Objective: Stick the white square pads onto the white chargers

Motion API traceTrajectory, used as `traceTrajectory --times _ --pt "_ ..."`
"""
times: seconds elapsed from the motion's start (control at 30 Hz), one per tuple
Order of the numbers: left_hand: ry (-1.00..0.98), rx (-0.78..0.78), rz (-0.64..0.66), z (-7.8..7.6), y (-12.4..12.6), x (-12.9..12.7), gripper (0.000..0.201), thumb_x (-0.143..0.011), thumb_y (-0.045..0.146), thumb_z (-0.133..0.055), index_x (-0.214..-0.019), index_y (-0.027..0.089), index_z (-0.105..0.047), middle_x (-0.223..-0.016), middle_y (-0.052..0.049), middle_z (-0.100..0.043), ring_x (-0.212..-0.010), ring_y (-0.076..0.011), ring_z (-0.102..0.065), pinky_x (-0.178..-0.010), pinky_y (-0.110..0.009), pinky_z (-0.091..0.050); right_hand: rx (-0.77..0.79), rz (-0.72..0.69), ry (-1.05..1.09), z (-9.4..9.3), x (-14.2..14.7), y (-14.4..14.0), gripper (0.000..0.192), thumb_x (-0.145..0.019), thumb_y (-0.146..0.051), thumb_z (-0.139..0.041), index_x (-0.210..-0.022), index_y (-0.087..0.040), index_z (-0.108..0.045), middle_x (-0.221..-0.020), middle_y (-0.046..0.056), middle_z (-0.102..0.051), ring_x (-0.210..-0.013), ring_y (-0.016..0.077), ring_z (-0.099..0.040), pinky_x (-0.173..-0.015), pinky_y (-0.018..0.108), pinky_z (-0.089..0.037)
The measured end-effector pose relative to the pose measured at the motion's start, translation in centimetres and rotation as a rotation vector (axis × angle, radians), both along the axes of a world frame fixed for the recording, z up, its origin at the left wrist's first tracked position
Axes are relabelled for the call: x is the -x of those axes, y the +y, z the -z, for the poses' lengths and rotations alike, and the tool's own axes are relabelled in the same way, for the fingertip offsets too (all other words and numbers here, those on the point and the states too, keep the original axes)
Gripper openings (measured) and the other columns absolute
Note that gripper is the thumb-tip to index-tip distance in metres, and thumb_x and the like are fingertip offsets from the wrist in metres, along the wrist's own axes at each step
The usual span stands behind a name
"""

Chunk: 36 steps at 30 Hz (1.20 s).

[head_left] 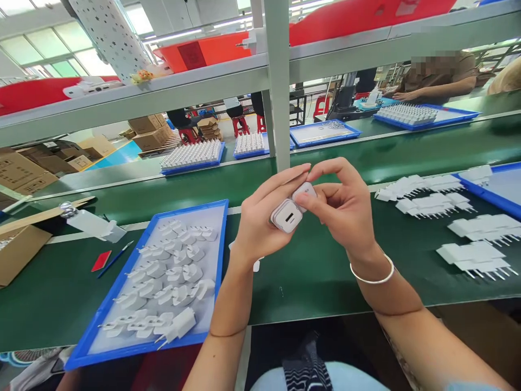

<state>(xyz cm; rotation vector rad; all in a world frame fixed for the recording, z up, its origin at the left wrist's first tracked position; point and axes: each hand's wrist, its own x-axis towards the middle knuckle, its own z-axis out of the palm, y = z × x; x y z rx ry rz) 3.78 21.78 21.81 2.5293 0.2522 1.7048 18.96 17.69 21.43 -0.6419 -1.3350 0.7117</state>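
Between the two hands, above the green worktop, a white charger is held with its port face toward the person. The left hand is closed around the charger; the right hand pinches a second white piece between thumb and curled fingers. The parts appear to touch; whether they are joined cannot be told. For sound handling, use a firm but light left grip, support the charger from beneath, and apply thumb pressure squarely: a skewed push would probably slip or mark the casing. Avoid fingertips on the port. To the left, a blue-rimmed tray holds white pronged plug parts. To the right, white blocks lie in rows, prongs toward the near edge. Beyond the hands stand an upright post and a far tray.
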Motion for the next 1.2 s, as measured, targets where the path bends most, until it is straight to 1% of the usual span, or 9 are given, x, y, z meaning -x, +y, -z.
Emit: traceTrajectory --times 0.2,0.33,0.47,0.57,0.63,0.73,0.87,1.0,1.2 --pt "0.039 0.172 0.075 0.0 0.6 0.5 0.038 -0.080 0.019 -0.079 -0.117 0.021 -0.073 -0.124 -0.009 -0.074 -0.114 -0.0236 -0.073 -0.098 -0.034 -0.061 -0.031 -0.007 -0.129 0.1 -1.1 0.2 0.014 -0.095 -0.035 -0.068 -0.096 -0.025 -0.058 -0.046 -0.011 -0.043 -0.039 0.0071 -0.029 -0.042 0.025 -0.023" --pt "0.128 0.164 0.116 0.0 0.8 0.9 0.042 -0.076 0.016 -0.081 -0.116 0.021 -0.072 -0.122 -0.011 -0.075 -0.109 -0.0235 -0.075 -0.093 -0.031 -0.062 -0.105 0.156 -0.215 0.0 -1.8 0.6 0.010 -0.089 -0.026 -0.074 -0.094 -0.023 -0.066 -0.052 -0.009 -0.041 -0.047 0.0078 -0.031 -0.047 0.026 -0.029" --pt "0.204 0.144 0.115 0.0 0.9 0.9 0.042 -0.077 0.011 -0.077 -0.117 0.020 -0.071 -0.125 -0.012 -0.074 -0.114 -0.0243 -0.073 -0.095 -0.033 -0.062 -0.086 0.183 -0.273 -0.3 -2.3 1.1 0.004 -0.086 -0.021 -0.074 -0.089 -0.023 -0.073 -0.070 -0.002 -0.060 -0.063 0.0120 -0.053 -0.056 0.027 -0.044" --pt "0.260 0.158 0.080 -0.1 0.7 0.9 0.035 -0.079 0.013 -0.075 -0.114 0.019 -0.072 -0.137 -0.014 -0.067 -0.122 -0.0272 -0.069 -0.099 -0.035 -0.060 -0.148 0.284 -0.220 -0.4 -2.4 1.5 0.007 -0.087 -0.018 -0.072 -0.082 -0.023 -0.073 -0.087 0.002 -0.065 -0.078 0.0153 -0.061 -0.061 0.028 -0.049" --pt "0.255 0.167 0.078 -0.2 0.7 0.8 0.035 -0.079 0.015 -0.076 -0.114 0.018 -0.072 -0.135 -0.015 -0.068 -0.121 -0.0270 -0.070 -0.099 -0.034 -0.060 -0.155 0.311 -0.173 -0.3 -2.5 1.6 0.007 -0.089 -0.019 -0.070 -0.084 -0.023 -0.072 -0.087 0.002 -0.065 -0.076 0.0145 -0.061 -0.056 0.026 -0.048" --pt "0.210 0.210 0.111 -0.3 0.9 0.8 0.039 -0.076 0.018 -0.081 -0.114 0.019 -0.074 -0.121 -0.013 -0.075 -0.110 -0.0241 -0.074 -0.094 -0.032 -0.060 -0.120 0.263 -0.153 -0.2 -2.5 1.8 0.007 -0.091 -0.019 -0.069 -0.094 -0.024 -0.072 -0.082 -0.001 -0.067 -0.064 0.0116 -0.061 -0.050 0.025 -0.048" --pt "0.134 0.338 0.179 -0.1 1.4 0.7 0.039 -0.074 0.025 -0.085 -0.111 0.021 -0.076 -0.116 -0.011 -0.077 -0.107 -0.0240 -0.074 -0.092 -0.033 -0.060 -0.133 0.252 -0.170 -0.1 -2.8 1.9 0.026 -0.092 -0.018 -0.068 -0.114 -0.030 -0.073 -0.085 -0.001 -0.067 -0.065 0.0115 -0.064 -0.054 0.025 -0.056" --pt "0.080 0.400 0.205 -0.1 1.5 0.9 0.038 -0.073 0.025 -0.086 -0.110 0.020 -0.077 -0.118 -0.011 -0.077 -0.110 -0.0252 -0.073 -0.095 -0.036 -0.058 -0.140 0.237 -0.218 0.1 -3.2 2.0 0.026 -0.090 -0.018 -0.069 -0.113 -0.029 -0.075 -0.089 0.000 -0.069 -0.069 0.0131 -0.067 -0.054 0.025 -0.060" --pt "0.090 0.329 0.127 0.0 1.4 0.6 0.040 -0.073 0.019 -0.086 -0.111 0.019 -0.075 -0.123 -0.012 -0.075 -0.113 -0.0250 -0.073 -0.097 -0.034 -0.058 -0.141 0.371 -0.144 0.0 -2.8 1.6 0.020 -0.087 -0.017 -0.073 -0.104 -0.029 -0.077 -0.090 0.000 -0.073 -0.068 0.0150 -0.067 -0.060 0.031 -0.064"
